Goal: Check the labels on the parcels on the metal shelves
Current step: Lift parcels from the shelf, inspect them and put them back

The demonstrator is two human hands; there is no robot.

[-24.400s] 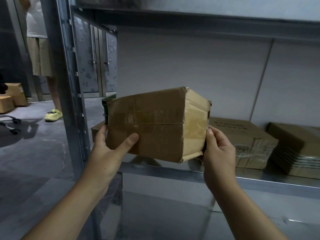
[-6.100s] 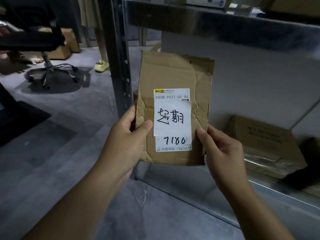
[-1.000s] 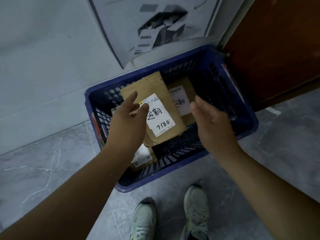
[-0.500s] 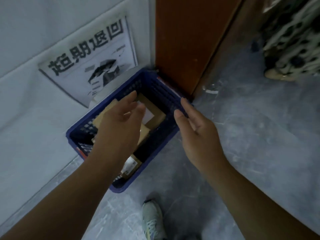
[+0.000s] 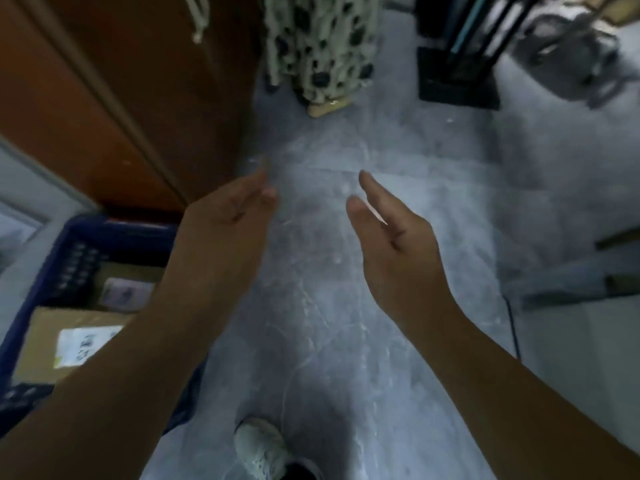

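Both my hands hang empty over the grey floor, fingers straight, palms facing each other. My left hand (image 5: pixel 228 220) is at the centre left, my right hand (image 5: pixel 391 233) at the centre right. At the lower left a blue plastic crate (image 5: pixel 114 230) holds cardboard parcels: one brown parcel (image 5: pixel 38 337) with a white label facing up, and another parcel (image 5: pixel 126 292) with a pale label behind it. My left forearm covers part of the crate. No metal shelves are in view.
A brown wooden door or cabinet (image 5: pixel 114 88) stands at the upper left beside the crate. A person in a spotted garment (image 5: pixel 322 43) stands ahead. A black stand (image 5: pixel 457 77) and an office chair base (image 5: pixel 581 57) are at the upper right. My shoe (image 5: pixel 259 448) is below.
My view has swung right, away from the crate, which now sits at the lower left. Both empty hands have moved off the crate and over the bare floor.
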